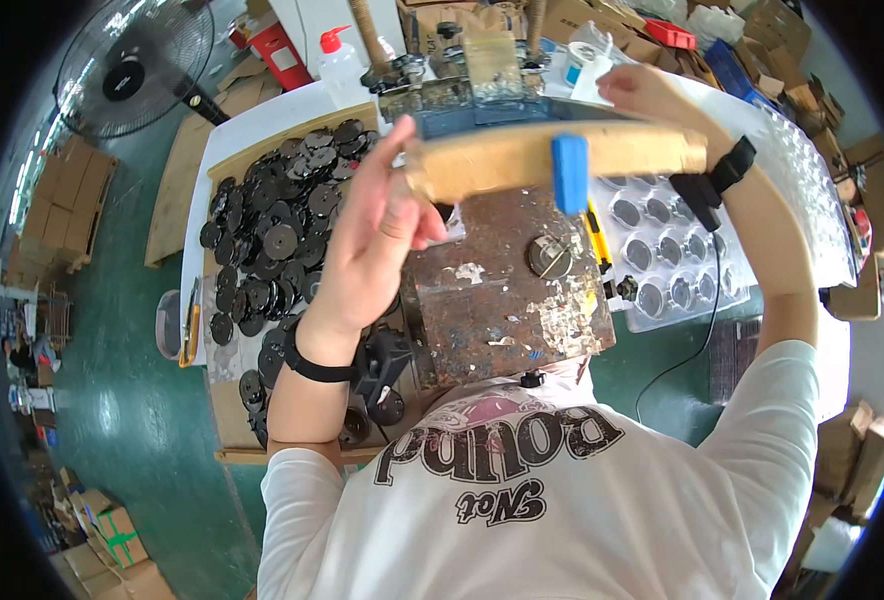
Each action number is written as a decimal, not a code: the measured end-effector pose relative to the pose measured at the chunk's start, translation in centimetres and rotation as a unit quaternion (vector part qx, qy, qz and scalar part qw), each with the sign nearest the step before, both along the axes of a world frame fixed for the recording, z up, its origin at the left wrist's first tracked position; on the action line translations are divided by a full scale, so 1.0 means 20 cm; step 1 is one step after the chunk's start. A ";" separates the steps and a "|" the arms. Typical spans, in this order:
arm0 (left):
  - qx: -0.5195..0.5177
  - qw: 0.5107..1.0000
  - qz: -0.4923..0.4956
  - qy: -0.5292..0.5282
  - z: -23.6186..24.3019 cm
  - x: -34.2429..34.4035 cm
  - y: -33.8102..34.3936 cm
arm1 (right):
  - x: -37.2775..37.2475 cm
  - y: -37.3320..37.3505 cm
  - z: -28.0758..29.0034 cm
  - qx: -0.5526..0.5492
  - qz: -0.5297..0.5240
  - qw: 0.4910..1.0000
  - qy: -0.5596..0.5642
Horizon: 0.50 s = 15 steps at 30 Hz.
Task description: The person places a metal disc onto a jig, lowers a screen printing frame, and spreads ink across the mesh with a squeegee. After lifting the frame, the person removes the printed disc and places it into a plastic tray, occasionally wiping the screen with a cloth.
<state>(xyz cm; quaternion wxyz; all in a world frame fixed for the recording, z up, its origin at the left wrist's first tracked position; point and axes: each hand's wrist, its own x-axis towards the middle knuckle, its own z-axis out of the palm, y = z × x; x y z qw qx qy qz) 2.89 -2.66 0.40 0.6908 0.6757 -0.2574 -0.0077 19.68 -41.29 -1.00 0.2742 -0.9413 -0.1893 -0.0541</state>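
Far left at 10 o'clock, standing fan on green floor; cardboard boxes stacked at 9 o'clock; next, a pile of black round discs on a board, spreading from 11 down to 8 o'clock beside the press.

Left hand raised, palm side toward camera, fingers curled at the left end of the wooden handle bar; thumb and fingertips look pressed on the wood, so the hold reads as closed on it, though the contact is partly hidden; black strap on that wrist.

Centre: rusty press plate with a small round piece seated on it, just below the bar; blue tape wrap on the bar at 12 o'clock.

Right hand at 1 o'clock, on the far right end of the bar; fingers hidden behind the wood, cannot tell how tightly they close.

Right at 3 o'clock, clear plastic tray with pockets holding dark discs.

Judgement: both hands look set to swing the bar; doing it well means keeping the piece centred on the plate, pulling evenly at both ends, and keeping fingers out from under the ram.
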 end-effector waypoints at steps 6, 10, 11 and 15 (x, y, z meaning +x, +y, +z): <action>-0.015 1.000 0.011 -0.004 -0.01 0.03 -0.01 | -0.03 0.04 -0.37 -0.119 -0.003 0.993 0.008; 0.025 0.999 0.017 0.040 -0.11 0.01 0.03 | 0.09 0.29 -0.56 -0.071 0.026 0.992 -0.099; 0.026 0.998 0.020 0.045 -0.14 0.00 0.03 | 0.13 0.35 -0.59 -0.074 0.032 0.990 -0.117; 0.039 0.996 0.048 0.062 -0.21 -0.03 0.07 | 0.19 0.50 -0.67 -0.076 -0.004 0.984 -0.160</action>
